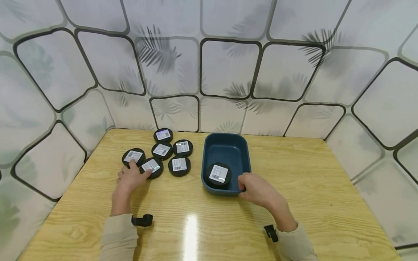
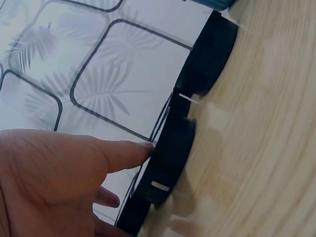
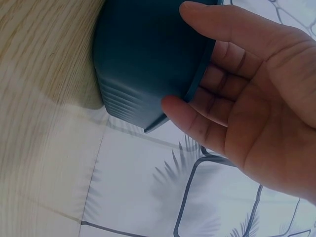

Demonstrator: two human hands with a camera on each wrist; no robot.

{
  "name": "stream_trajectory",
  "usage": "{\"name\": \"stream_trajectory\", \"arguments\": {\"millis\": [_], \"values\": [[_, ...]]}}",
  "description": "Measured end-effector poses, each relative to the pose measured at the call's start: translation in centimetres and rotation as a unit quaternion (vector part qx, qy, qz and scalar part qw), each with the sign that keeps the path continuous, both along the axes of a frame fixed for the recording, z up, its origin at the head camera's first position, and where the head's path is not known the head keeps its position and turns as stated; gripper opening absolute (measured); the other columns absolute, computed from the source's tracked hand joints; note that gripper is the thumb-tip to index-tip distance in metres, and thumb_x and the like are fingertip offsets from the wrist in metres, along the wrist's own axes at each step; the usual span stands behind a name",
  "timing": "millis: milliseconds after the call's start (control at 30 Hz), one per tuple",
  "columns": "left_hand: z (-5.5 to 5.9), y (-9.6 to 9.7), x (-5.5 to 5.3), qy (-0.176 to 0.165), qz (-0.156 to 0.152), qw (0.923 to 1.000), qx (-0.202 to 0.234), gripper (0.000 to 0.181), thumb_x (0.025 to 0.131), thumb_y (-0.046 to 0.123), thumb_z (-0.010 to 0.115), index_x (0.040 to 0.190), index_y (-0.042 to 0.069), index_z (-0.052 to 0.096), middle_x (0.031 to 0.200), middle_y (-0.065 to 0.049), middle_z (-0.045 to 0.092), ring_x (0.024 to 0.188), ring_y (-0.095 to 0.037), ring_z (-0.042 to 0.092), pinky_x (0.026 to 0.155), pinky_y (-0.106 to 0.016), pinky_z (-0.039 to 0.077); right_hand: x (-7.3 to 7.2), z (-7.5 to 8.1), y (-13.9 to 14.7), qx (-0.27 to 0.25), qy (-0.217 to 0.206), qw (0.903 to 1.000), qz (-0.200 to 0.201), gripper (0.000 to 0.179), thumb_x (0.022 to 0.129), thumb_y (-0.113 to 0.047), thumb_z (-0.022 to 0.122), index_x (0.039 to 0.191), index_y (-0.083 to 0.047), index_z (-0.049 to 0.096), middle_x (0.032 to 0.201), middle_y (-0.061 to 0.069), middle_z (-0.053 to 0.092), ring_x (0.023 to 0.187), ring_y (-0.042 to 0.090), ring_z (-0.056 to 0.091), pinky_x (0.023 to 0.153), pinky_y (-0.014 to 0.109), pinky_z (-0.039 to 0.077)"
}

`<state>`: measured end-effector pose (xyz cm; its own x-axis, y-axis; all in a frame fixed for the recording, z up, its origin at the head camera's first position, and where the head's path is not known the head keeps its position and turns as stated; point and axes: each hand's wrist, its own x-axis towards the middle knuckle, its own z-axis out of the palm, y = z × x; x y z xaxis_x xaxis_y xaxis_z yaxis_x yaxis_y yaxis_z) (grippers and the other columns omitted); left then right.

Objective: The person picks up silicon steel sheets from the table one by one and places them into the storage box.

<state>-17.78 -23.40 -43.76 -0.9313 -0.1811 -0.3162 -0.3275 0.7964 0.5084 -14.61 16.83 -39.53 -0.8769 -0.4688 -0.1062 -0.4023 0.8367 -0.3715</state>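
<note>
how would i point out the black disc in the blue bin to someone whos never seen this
On the wooden table, find the blue bin. In its near left corner sits a round black disc with a white label on top. It is the only disc in the bin; six similar discs lie on the table to the left.

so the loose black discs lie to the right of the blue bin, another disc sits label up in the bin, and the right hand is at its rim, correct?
The side is wrong: the head view shows the loose black discs to the left of the blue bin. The disc inside and the right hand are as you say.
</note>
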Motion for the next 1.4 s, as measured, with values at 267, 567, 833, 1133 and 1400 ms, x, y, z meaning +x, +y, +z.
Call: {"name": "stream_trajectory", "arguments": {"millis": [267,567,833,1133,1400], "values": [[1.2,1.7,0.2,-0.01,-0.029,0.9994,-0.013,0.087,0.097,0.037,0.056,0.148,-0.014,0.007,0.136,-0.05,0.024,0.128,-0.065,0.027,0.102,-0.07,0.031,0.0,-0.1,0.1,0.0,0.0,1.0,0.001,0.022,0.08,-0.005,0.08,0.076,-0.013,0.06,0.075,-0.004,0.054,0.067,0.011,0.049,0.063,0.03,0.046],[1.3,2.9,0.6,-0.018,-0.074,0.9958,-0.051,0.089,0.088,0.032,0.07,0.143,-0.016,0.018,0.132,-0.049,0.031,0.123,-0.065,0.032,0.098,-0.069,0.037,0.0,-0.2,0.1,0.003,0.006,1.0,0.005,0.021,0.08,-0.005,0.079,0.076,-0.013,0.06,0.075,-0.004,0.054,0.068,0.011,0.049,0.063,0.03,0.046],[0.9,3.5,0.5,0.006,-0.049,0.9968,-0.063,0.09,0.087,0.034,0.068,0.145,-0.014,0.018,0.133,-0.047,0.03,0.123,-0.064,0.032,0.094,-0.069,0.04,0.0,-0.3,0.1,0.005,0.009,0.9999,0.003,0.022,0.08,-0.004,0.079,0.076,-0.013,0.059,0.076,-0.004,0.054,0.068,0.011,0.048,0.064,0.031,0.046],[0.2,4.0,-0.1,0.035,-0.007,0.9977,-0.058,0.089,0.091,0.032,0.066,0.149,-0.01,0.013,0.137,-0.046,0.026,0.126,-0.063,0.028,0.096,-0.07,0.037,-0.1,-0.3,0.1,0.008,0.003,1.0,-0.001,0.023,0.079,-0.007,0.081,0.076,-0.013,0.059,0.075,-0.004,0.054,0.068,0.011,0.049,0.063,0.031,0.046],[-0.3,3.6,-0.3,0.056,-0.002,0.9971,-0.052,0.091,0.09,0.031,0.07,0.147,-0.012,0.014,0.138,-0.043,0.029,0.126,-0.061,0.031,0.097,-0.069,0.037,-0.2,-0.2,0.1,0.007,-0.002,1.0,-0.003,0.023,0.079,-0.007,0.081,0.076,-0.013,0.059,0.075,-0.004,0.054,0.068,0.012,0.049,0.063,0.03,0.045]]}}
